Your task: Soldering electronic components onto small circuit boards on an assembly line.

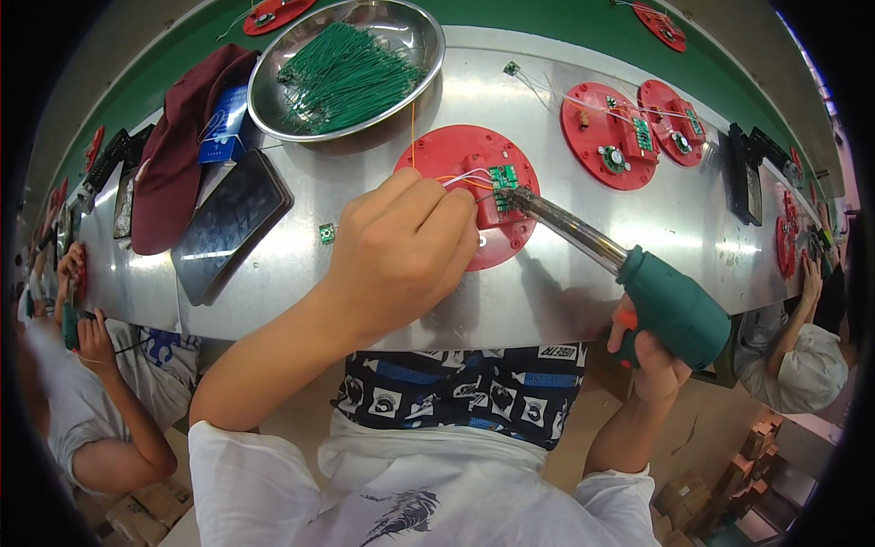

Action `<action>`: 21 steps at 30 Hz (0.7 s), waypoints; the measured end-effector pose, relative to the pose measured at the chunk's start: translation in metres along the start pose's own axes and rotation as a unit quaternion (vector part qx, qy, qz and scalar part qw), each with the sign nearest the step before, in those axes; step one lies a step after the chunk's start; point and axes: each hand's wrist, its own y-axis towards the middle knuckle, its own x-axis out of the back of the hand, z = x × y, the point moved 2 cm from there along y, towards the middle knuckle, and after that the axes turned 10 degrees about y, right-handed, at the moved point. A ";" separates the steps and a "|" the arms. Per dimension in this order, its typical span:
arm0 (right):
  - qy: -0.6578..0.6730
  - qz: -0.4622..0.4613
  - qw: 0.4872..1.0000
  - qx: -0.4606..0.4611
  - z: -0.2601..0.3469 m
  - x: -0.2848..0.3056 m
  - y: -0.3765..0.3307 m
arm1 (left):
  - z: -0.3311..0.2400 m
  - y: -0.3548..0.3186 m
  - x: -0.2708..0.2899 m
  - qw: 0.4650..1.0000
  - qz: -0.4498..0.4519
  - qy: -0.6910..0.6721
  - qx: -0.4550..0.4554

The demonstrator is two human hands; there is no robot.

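Note:
My right hand is wrapped around the grip of a green soldering gun. Its metal tip meets a small green circuit board on a red round plate. My left hand covers the plate's left side, its fingers pinched on a thin wire that runs to the board near the tip. White and orange wires also lead from the board toward these fingers. The fingertips are partly hidden behind the hand.
A steel bowl of green wires stands at the back. Leftward lie a maroon cap, a blue box, a black tablet and a small board. Two wired red plates sit right. Co-workers flank both sides.

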 end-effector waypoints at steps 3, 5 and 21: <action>0.009 0.008 1.000 -0.006 0.001 -0.001 0.006 | 0.000 0.000 -0.001 1.000 -0.003 0.001 -0.001; -0.009 0.018 1.000 0.021 0.000 -0.002 0.012 | -0.001 -0.001 -0.001 1.000 0.001 0.002 0.004; 0.123 -0.030 0.991 0.050 -0.012 0.013 0.024 | 0.001 -0.003 -0.002 1.000 0.011 0.004 0.006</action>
